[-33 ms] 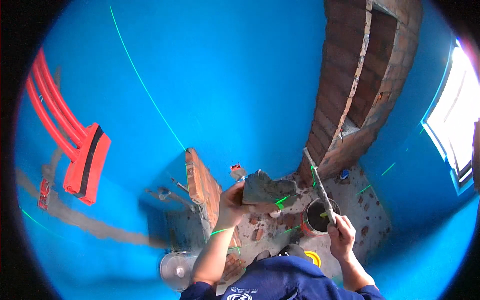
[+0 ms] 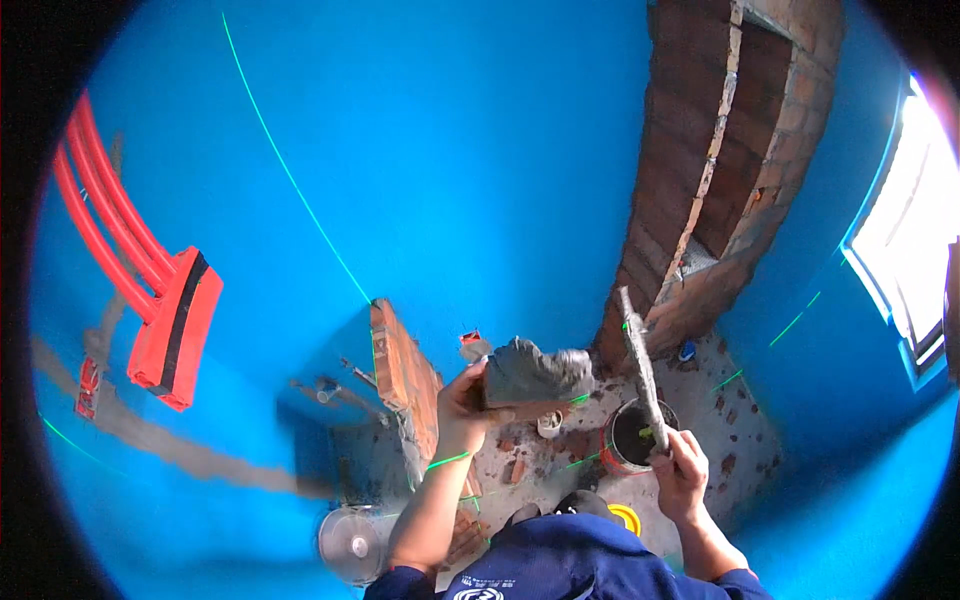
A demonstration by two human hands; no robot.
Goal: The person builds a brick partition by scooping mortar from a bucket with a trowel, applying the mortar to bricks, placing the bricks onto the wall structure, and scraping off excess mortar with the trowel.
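My left hand (image 2: 462, 408) is closed on the left end of a brick (image 2: 530, 411), held out in front of me. Thick grey mortar (image 2: 535, 374) covers the brick's upper side, with an uneven edge at its right end. In my right hand (image 2: 682, 474) is the handle of a trowel (image 2: 641, 362), its mortar-smeared blade seen nearly edge-on and pointing away from me. The blade stands apart from the brick, to its right. Below the trowel is a bucket (image 2: 611, 456) with dark contents, partly hidden by the tool and hand.
A low brick wall (image 2: 400, 352) rises on the left, with pipes (image 2: 360, 375) beside it. A tall brick structure (image 2: 690, 180) stands against the blue wall (image 2: 450, 150) ahead. Brick fragments litter the floor (image 2: 745, 440). A white cup (image 2: 549, 425) and a yellow ring-shaped item (image 2: 626, 517) lie nearer.
The trowel blade has tilted and shifted slightly, showing more of its width. The mortar on the brick looks fuller and reaches further right. The white cup is less hidden.
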